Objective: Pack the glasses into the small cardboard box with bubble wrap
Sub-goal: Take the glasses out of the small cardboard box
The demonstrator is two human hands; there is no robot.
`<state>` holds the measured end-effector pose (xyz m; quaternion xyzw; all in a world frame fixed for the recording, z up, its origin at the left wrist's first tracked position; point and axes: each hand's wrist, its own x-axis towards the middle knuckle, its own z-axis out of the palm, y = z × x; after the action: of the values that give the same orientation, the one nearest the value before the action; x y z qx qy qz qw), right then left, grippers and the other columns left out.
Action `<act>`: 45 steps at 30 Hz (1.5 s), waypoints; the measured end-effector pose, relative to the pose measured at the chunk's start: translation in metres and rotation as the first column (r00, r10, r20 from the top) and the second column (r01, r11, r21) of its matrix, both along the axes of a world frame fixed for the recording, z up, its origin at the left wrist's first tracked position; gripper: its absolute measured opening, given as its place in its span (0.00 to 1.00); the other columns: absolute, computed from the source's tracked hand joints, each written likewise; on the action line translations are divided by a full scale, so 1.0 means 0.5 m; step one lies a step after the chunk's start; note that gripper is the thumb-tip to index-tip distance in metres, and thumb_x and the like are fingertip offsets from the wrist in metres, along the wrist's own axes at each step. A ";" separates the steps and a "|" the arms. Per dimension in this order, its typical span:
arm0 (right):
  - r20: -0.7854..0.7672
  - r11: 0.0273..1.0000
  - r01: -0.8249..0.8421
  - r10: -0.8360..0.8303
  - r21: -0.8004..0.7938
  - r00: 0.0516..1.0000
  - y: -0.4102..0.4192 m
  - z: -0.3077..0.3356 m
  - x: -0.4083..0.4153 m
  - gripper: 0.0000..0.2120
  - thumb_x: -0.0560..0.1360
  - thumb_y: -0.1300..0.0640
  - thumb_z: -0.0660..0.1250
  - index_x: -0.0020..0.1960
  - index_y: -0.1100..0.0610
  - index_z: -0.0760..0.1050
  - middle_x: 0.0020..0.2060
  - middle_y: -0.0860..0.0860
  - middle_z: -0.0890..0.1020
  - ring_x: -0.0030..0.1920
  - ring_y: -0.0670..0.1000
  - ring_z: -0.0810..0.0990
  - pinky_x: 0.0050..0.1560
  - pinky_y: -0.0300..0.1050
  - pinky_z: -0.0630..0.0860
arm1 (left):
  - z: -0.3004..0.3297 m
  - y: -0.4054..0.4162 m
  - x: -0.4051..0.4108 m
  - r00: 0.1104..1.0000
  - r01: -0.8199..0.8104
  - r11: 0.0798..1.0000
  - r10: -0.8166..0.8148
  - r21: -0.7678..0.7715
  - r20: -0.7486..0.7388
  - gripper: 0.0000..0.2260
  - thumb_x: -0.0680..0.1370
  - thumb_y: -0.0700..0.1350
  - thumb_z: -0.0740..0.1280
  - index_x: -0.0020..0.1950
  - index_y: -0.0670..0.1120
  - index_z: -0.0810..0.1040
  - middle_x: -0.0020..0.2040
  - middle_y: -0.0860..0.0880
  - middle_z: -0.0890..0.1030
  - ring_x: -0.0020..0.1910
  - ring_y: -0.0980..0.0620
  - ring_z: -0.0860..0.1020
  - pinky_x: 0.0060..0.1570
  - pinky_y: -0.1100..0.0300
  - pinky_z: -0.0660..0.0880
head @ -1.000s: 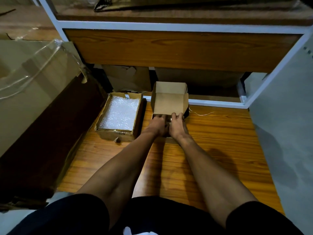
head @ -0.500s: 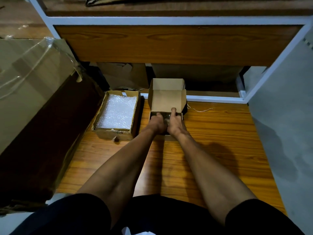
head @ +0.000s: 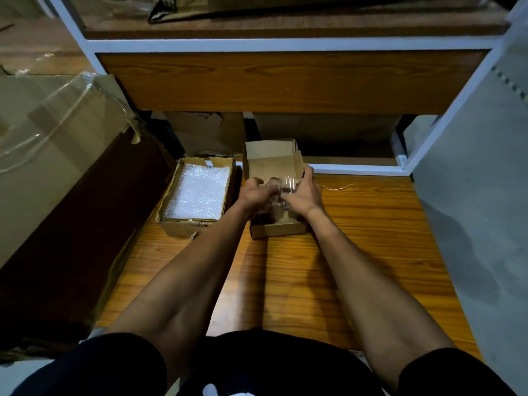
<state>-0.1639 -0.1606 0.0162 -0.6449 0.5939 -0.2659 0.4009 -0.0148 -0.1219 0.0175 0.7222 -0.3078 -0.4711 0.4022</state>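
Head view is showing both hands working over the small cardboard box [head: 278,228], which is sitting on the wooden worktop [head: 371,238] with its lid flap standing up at the far side. The left hand [head: 253,192] and the right hand [head: 303,192] are close together above the box opening, each with fingers curling round clear glasses [head: 287,185]; how many pieces there are is too blurred to tell, and it is not clear whether they are resting on the box floor or hanging just above it. Just to the left of this box, an open carton [head: 183,228] is holding a sheet of bubble wrap [head: 200,192], and no wrap is visible around the glass yet. Judging from the look of it, the glass is going to be light but rigid, smooth enough to slip, and liable to chip if two pieces are knocking together, so a grip round the body of each one, rather than at the thin rim, is looking safest. The wrap is going to be soft and springy, easy to pinch by an edge and fold around each piece before it is settling into the box.
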 end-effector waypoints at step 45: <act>-0.447 0.968 -0.219 0.144 -0.121 0.883 -0.139 -0.085 -0.361 0.46 0.81 0.65 0.68 0.84 0.40 0.45 0.81 0.52 0.50 0.69 0.55 0.77 0.63 0.55 0.81 | -0.040 -0.207 -0.302 0.279 0.739 0.642 -0.566 0.203 0.776 0.41 0.76 0.45 0.78 0.83 0.43 0.59 0.78 0.41 0.63 0.74 0.39 0.69 0.73 0.47 0.71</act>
<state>-0.3446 -0.2303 -0.0261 -0.7720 0.5807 -0.1257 0.2258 -0.1659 -0.2253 -0.0023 0.6127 -0.7640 -0.1926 0.0623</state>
